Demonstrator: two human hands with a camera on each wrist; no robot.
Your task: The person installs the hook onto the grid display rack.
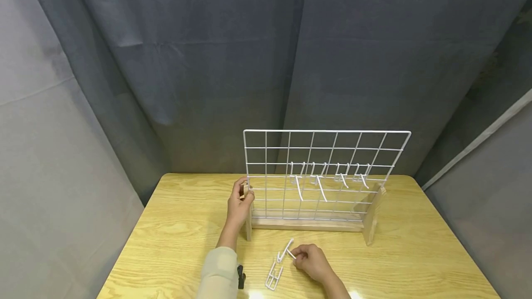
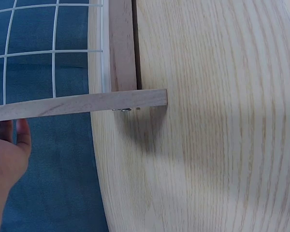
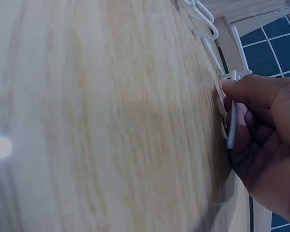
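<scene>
A white wire grid panel [image 1: 328,151] stands in a wooden stand [image 1: 305,225] on the table, with several white hooks [image 1: 319,182] hung on its middle rows. My left hand [image 1: 244,194] grips the top of the stand's left upright [image 1: 248,225]; in the left wrist view that upright [image 2: 87,102] runs across the frame with my fingers [image 2: 19,135] against it. My right hand [image 1: 297,256] pinches a loose white hook [image 1: 287,248] lying on the table in front of the stand. The right wrist view shows the thumb and fingers [image 3: 241,92] closed on that hook [image 3: 231,123].
Another loose white hook [image 1: 274,277] lies on the yellow wooden table [image 1: 174,234], left of my right hand. Grey curtains hang close behind the table and along both sides. The stand's right upright [image 1: 372,218] is near the table's right side.
</scene>
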